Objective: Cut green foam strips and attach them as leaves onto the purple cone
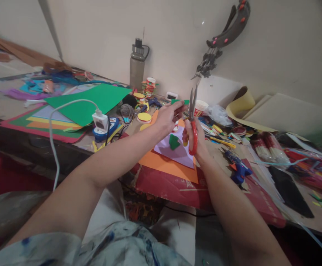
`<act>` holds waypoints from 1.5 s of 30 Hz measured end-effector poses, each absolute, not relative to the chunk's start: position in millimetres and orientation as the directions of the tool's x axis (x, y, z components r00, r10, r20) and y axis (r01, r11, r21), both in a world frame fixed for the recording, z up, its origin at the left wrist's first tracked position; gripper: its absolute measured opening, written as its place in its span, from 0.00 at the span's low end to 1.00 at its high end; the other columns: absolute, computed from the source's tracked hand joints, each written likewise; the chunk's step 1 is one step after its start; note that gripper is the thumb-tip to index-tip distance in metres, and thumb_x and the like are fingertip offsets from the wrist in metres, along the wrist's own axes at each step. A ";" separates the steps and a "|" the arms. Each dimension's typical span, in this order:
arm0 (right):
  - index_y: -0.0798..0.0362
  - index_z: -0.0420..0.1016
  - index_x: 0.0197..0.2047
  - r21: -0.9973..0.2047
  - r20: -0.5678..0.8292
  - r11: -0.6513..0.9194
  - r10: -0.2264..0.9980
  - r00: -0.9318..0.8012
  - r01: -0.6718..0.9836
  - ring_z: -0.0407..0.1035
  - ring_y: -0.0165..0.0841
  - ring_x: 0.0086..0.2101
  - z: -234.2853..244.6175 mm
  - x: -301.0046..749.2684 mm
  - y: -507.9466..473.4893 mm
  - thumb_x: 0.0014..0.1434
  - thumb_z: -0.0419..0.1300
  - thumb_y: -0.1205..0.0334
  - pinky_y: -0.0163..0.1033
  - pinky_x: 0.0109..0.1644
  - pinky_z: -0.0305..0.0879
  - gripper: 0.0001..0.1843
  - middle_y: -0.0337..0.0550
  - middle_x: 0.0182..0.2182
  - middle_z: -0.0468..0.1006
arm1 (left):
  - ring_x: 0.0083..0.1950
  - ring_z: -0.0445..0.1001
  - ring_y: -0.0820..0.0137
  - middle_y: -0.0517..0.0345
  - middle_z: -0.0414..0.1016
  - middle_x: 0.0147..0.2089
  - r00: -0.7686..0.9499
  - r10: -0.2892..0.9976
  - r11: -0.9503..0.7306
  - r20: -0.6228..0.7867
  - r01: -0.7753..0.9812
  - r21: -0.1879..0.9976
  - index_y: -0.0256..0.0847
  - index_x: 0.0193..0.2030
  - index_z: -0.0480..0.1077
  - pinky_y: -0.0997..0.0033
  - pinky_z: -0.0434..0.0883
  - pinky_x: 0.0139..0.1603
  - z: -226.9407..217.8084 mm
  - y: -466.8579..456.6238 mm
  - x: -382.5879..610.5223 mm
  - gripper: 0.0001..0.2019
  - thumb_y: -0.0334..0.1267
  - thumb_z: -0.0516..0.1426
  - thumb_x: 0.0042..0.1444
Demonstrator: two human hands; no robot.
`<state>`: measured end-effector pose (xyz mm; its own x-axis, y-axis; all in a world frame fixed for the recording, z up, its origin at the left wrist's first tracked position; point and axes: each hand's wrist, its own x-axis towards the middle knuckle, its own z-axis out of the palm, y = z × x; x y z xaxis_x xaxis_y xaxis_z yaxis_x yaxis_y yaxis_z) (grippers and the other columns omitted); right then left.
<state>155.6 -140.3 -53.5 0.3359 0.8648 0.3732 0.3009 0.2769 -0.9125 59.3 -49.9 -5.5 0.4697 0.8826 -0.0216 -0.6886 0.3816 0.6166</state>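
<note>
My left hand (170,117) is closed on a small strip of green paper (181,101), held above the table. Close beside it, my right hand (198,137) grips red-handled scissors (193,129), their blades pointing up and slightly parted. The blades stand just right of the green strip; whether they touch it I cannot tell. Beneath my hands, a small green cut piece (174,142) lies on a lilac sheet (163,149). That sheet rests on an orange sheet (161,167), with a red board (161,184) below.
Large green paper (94,99) covers a stack of coloured sheets at left, near a white charger (100,122) on a blue power strip. A grey bottle (137,64) stands by the wall. At right lie a blue glue gun (240,170) and a black phone-like slab (290,192).
</note>
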 end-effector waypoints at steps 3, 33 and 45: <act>0.46 0.66 0.41 -0.942 0.321 0.255 0.874 0.365 0.218 0.57 0.27 0.17 -45.7 153.3 -143.9 0.56 0.65 0.26 0.34 0.17 0.57 0.32 0.29 0.20 0.63 | 0.29 0.76 0.80 0.62 0.78 0.27 0.503 0.864 0.372 0.004 -0.645 0.668 0.36 0.30 0.74 0.78 0.68 0.34 -4.3 -46.7 56.4 0.09 0.27 0.64 0.62; 0.49 0.65 0.34 -0.860 0.248 0.476 0.704 0.665 -0.183 0.66 0.25 0.23 -48.9 161.1 -127.0 0.48 0.68 0.62 0.31 0.26 0.68 0.15 0.31 0.23 0.70 | 0.25 0.65 0.79 0.60 0.75 0.23 0.594 0.745 -0.196 0.303 -0.239 0.951 0.37 0.23 0.74 0.75 0.60 0.30 -18.5 -55.2 52.2 0.13 0.35 0.69 0.56; 0.49 0.66 0.35 -0.792 0.154 0.402 0.860 0.486 -0.460 0.64 0.26 0.24 -38.3 158.6 -130.2 0.46 0.68 0.67 0.32 0.26 0.67 0.15 0.34 0.26 0.72 | 0.27 0.75 0.78 0.62 0.76 0.26 0.678 0.711 0.226 0.187 -0.472 0.852 0.37 0.37 0.75 0.78 0.70 0.32 -18.6 -62.0 56.8 0.09 0.39 0.68 0.62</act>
